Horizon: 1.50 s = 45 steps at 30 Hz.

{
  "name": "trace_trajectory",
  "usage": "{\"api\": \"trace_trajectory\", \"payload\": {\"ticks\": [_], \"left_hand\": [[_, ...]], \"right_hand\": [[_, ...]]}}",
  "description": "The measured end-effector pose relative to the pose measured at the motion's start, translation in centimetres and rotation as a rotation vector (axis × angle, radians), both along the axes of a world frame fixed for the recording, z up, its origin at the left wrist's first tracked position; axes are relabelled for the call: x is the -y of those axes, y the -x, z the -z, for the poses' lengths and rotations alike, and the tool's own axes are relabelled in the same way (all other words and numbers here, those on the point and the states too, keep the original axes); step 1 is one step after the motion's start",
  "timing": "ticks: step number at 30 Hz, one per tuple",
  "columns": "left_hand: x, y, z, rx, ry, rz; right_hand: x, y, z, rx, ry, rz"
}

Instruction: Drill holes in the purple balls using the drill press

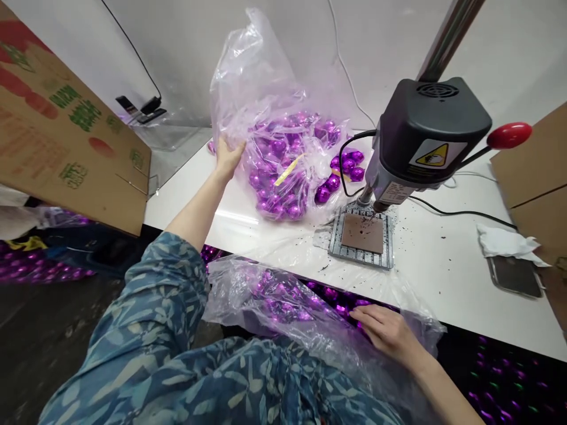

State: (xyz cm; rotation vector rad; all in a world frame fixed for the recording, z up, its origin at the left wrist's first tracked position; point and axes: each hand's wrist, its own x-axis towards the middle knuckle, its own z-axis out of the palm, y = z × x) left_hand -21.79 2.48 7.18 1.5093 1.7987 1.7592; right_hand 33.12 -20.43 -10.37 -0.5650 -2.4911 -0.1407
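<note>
My left hand [228, 156] reaches across the white table [443, 277] and grips the left side of a clear plastic bag [266, 106] full of shiny purple heart-shaped pieces [279, 171]. Several loose purple pieces [341, 171] lie spilled to the bag's right. My right hand [385, 330] lies flat, fingers stretched out, on a second clear bag [283, 304] of purple pieces resting on my lap at the table's near edge.
A small bench drill press [425, 136] with a red-knobbed lever [509, 134] stands at the right over a metal base plate [363, 236] strewn with chips. Cardboard boxes [66, 136] flank both sides. A phone [514, 274] and a tissue [505, 242] lie at the far right.
</note>
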Motion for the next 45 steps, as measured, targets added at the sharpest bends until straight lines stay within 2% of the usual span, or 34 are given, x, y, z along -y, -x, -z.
{"api": "trace_trajectory", "payload": {"ticks": [3, 7, 10, 13, 15, 16, 18, 20, 21, 23, 25, 26, 27, 29, 31, 34, 36, 37, 39, 42, 44, 45], "left_hand": [[4.0, 0.7, 2.0, 0.039, 0.073, -0.102], [13.3, 0.3, 4.6, -0.004, 0.178, -0.199], [21.1, -1.5, 7.0, -0.042, 0.226, -0.205], [27.4, -4.0, 9.7, -0.009, 0.245, -0.285], [30.5, -5.7, 11.3, 0.104, 0.289, -0.309], [31.7, -6.5, 11.9, 0.184, 0.329, -0.280], [33.5, -7.5, 12.6, 0.338, 0.437, -0.133], [34.6, -7.9, 12.2, 0.378, 0.543, 0.034], [34.9, -7.9, 11.6, 0.336, 0.568, 0.062], [35.1, -7.8, 9.5, 0.160, 0.544, -0.016], [34.8, -8.2, 6.7, -0.076, 0.422, -0.134], [34.6, -8.7, 5.3, -0.187, 0.350, -0.127], [34.3, -9.5, 4.0, -0.280, 0.291, -0.054], [33.7, -11.6, 2.1, -0.380, 0.280, 0.249], [33.0, -13.9, 1.3, -0.395, 0.467, 0.621], [32.3, -16.0, 2.4, -0.428, 0.925, 1.073], [32.5, -16.0, 3.9, -0.445, 1.149, 1.251], [32.7, -15.6, 4.7, -0.434, 1.213, 1.297], [33.6, -14.6, 6.5, -0.390, 1.266, 1.311], [34.7, -13.4, 8.7, -0.432, 1.278, 1.231], [34.5, -13.2, 9.1, -0.534, 1.214, 1.182], [34.1, -13.3, 8.8, -0.570, 1.153, 1.168]], "right_hand": [[1.0, -2.7, -1.7, -0.024, -0.043, 0.179], [2.4, -5.0, -2.1, -0.055, -0.124, 0.389], [3.1, -5.8, -1.1, -0.076, -0.163, 0.548], [3.5, -6.2, 0.4, -0.110, -0.145, 0.728], [3.9, -6.2, 1.3, -0.114, -0.087, 0.821], [4.1, -6.2, 1.6, -0.108, -0.050, 0.856], [4.4, -6.1, 2.0, -0.088, 0.033, 0.901], [4.5, -6.1, 2.3, -0.077, 0.122, 0.928], [4.3, -6.2, 2.4, -0.075, 0.170, 0.939], [3.8, -6.4, 2.3, -0.080, 0.259, 0.966], [3.0, -6.6, 1.7, -0.095, 0.331, 0.991], [2.6, -6.7, 1.2, -0.105, 0.357, 0.998], [2.3, -6.6, 0.6, -0.116, 0.379, 1.001], [2.0, -5.9, -0.9, -0.118, 0.429, 0.959], [2.4, -4.7, -2.3, -0.072, 0.525, 0.819], [4.2, -2.6, -3.4, 0.103, 0.783, 0.450], [5.6, -1.7, -3.5, 0.243, 0.966, 0.221], [6.3, -1.4, -3.3, 0.306, 1.046, 0.143], [7.2, -1.2, -3.0, 0.411, 1.174, 0.063], [7.2, -1.4, -2.8, 0.513, 1.288, 0.059], [6.4, -1.4, -3.4, 0.530, 1.308, 0.091], [5.8, -1.2, -3.9, 0.522, 1.302, 0.109]]}}
